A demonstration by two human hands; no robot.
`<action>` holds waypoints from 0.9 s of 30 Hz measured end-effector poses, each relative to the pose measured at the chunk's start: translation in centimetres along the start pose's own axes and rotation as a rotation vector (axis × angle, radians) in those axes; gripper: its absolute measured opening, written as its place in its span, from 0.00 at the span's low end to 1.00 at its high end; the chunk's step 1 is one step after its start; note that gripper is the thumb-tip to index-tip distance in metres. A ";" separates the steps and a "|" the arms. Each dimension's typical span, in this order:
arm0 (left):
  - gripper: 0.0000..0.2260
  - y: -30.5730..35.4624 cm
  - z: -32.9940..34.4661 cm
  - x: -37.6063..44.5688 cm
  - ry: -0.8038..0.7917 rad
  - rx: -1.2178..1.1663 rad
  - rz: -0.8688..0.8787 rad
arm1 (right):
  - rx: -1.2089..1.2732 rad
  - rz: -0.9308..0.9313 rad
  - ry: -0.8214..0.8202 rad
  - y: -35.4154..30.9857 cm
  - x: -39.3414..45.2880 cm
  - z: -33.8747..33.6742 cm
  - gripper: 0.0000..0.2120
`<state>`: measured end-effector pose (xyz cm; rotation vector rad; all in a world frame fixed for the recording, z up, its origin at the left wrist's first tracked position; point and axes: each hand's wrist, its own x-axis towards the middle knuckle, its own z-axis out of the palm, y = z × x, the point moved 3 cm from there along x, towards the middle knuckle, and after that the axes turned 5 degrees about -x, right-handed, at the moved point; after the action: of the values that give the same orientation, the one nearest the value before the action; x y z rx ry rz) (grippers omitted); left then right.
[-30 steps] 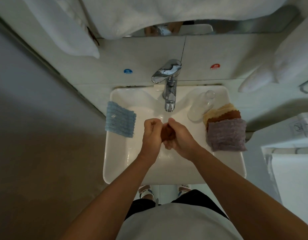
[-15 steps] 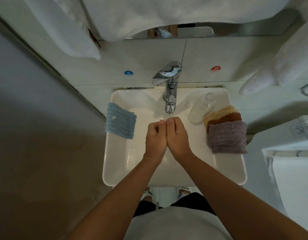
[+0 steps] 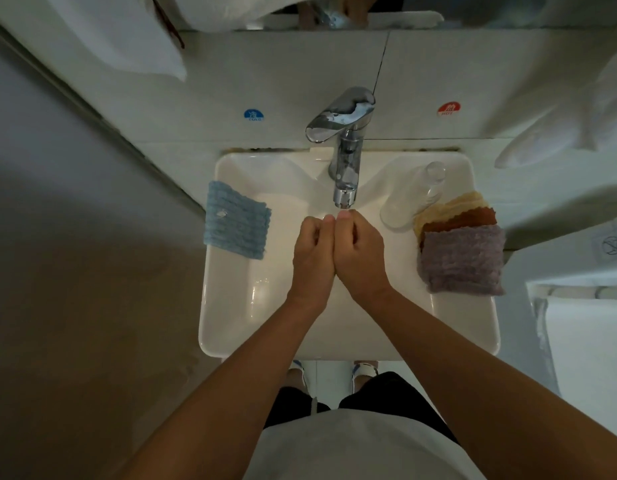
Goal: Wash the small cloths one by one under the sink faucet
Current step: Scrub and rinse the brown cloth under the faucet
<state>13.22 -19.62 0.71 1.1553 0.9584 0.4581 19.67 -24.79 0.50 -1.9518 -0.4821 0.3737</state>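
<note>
Seen from above, a white rectangular sink [image 3: 227, 306] fills the middle of the view, with a chrome faucet [image 3: 345, 157] at twelve o'clock on its back rim. Two bare forearms reach in from six o'clock.

What could go wrong: the hands sit just at the near side of the spout, not squarely under it, so a cloth pressed between them might miss any stream; whether water is running cannot be made out. An elbow swinging toward three o'clock could knock the clear glass tumbler [image 3: 412, 194] that stands just beside the stacked cloths, and the blue cloth [image 3: 236, 225] draped over the rim at nine o'clock could slide off if brushed.

The grip: the left hand [image 3: 312, 254] and right hand [image 3: 360, 251] are both curled into loose fists, pressed side against side, knuckles up, thumbs meeting at the top near the spout tip. Nothing shows between them. They look closed as if squeezing something small, but no cloth is visible in either fist, so what they hold cannot be told.

The task's cloths: a stack waits on the sink's ledge at three o'clock, a purple cloth [image 3: 461, 259] on top, a rust-brown cloth [image 3: 462, 216] under it and a pale yellow cloth [image 3: 459, 199] lowest. The blue one lies alone, well apart, on the opposite side.
</note>
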 end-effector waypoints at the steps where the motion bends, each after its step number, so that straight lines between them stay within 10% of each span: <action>1: 0.11 0.2 0.2 0.1 0.015 -0.023 0.016 | 0.000 -0.002 0.026 -0.2 0.1 0.1 0.17; 21: 0.28 -1.1 -1.8 1.5 0.078 0.134 0.140 | -0.045 0.071 0.028 1.5 0.6 2.2 0.26; 27: 0.17 -0.8 -2.3 0.6 0.053 0.201 0.304 | 0.000 0.436 -0.374 0.2 -0.1 0.8 0.32</action>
<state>11.49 -18.17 -0.44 1.4872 0.8923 0.6496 19.24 -24.33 0.05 -1.9858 -0.2837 1.0278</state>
